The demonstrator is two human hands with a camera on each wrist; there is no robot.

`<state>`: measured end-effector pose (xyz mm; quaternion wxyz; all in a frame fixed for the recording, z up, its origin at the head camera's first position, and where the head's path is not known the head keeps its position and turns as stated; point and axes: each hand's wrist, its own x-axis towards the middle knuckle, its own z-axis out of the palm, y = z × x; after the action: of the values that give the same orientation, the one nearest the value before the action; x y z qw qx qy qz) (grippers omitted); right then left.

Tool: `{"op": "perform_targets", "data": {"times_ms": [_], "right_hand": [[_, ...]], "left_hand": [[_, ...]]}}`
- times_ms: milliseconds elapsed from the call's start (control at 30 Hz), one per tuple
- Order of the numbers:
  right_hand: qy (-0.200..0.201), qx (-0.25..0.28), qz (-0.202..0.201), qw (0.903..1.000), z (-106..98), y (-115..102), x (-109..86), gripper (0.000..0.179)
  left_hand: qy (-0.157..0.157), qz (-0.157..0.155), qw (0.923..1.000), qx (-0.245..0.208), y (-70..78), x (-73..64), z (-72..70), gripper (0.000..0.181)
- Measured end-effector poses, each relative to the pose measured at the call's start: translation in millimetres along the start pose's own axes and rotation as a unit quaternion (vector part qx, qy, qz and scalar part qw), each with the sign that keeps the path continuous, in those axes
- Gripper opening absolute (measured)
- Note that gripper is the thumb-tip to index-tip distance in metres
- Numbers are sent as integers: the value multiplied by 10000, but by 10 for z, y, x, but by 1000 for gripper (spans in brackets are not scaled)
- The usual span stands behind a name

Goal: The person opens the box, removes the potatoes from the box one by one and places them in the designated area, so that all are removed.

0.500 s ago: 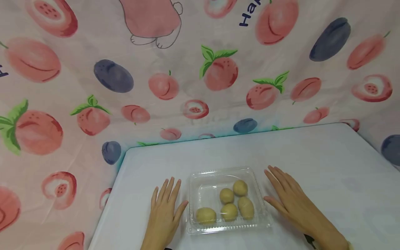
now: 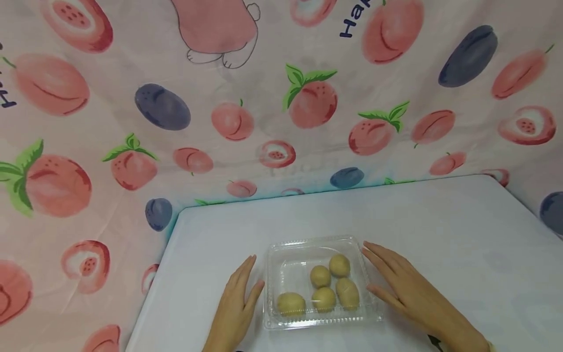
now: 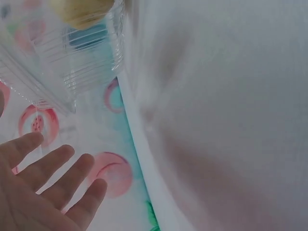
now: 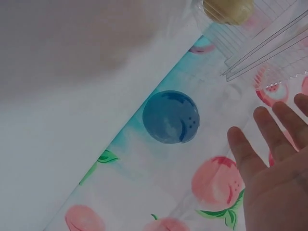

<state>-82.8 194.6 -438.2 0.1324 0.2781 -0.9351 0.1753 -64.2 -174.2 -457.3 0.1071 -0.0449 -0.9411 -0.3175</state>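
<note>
A clear plastic clamshell container (image 2: 292, 274) with its lid down sits on the white table. Inside are several smooth, pale yellow pieces, some round like the ball (image 2: 320, 276), others oval like the one at front left (image 2: 291, 304). Just left of the container is my left hand (image 2: 232, 305), its fingers extended and thumb toward the wall. My right hand (image 2: 402, 281) is at the opposite side, fingers straight and fingertips close to the right edge. In the wrist views, the left palm (image 3: 33, 202) and right palm (image 4: 279, 187) face the container, and neither holds anything.
The white tabletop (image 2: 246, 222) extends behind and to both sides of the container. A fruit-printed cloth (image 2: 250, 161) hangs behind the table's back edge and along its left and right sides.
Both hands have turned from palms down toward thumbs up, with palms facing inward. The right hand has moved left, closer to the container, which stays in place on the table.
</note>
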Motion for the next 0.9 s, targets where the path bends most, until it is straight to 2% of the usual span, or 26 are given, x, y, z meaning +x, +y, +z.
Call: {"op": "perform_targets", "data": {"times_ms": [167,300,467,600,900], "right_hand": [[111,-144,-264,9995,-13,-2,-3,75],[224,-69,-624,9978,-14,-7,15,74],[295,112,-989,9946,-9,-36,48,72],[351,229,-1244,9913,18,-60,62,73],[259,274,-1293,9909,97,-76,38,90]], "left_hand": [[-237,-299,9979,-526,-15,22,34,53],[-370,-433,9942,-916,-33,28,43,52],[-593,-462,9864,-1463,-50,36,56,53],[-650,-425,9839,-1608,-62,35,62,56],[-852,-508,9753,-1974,-81,12,101,47]]}}
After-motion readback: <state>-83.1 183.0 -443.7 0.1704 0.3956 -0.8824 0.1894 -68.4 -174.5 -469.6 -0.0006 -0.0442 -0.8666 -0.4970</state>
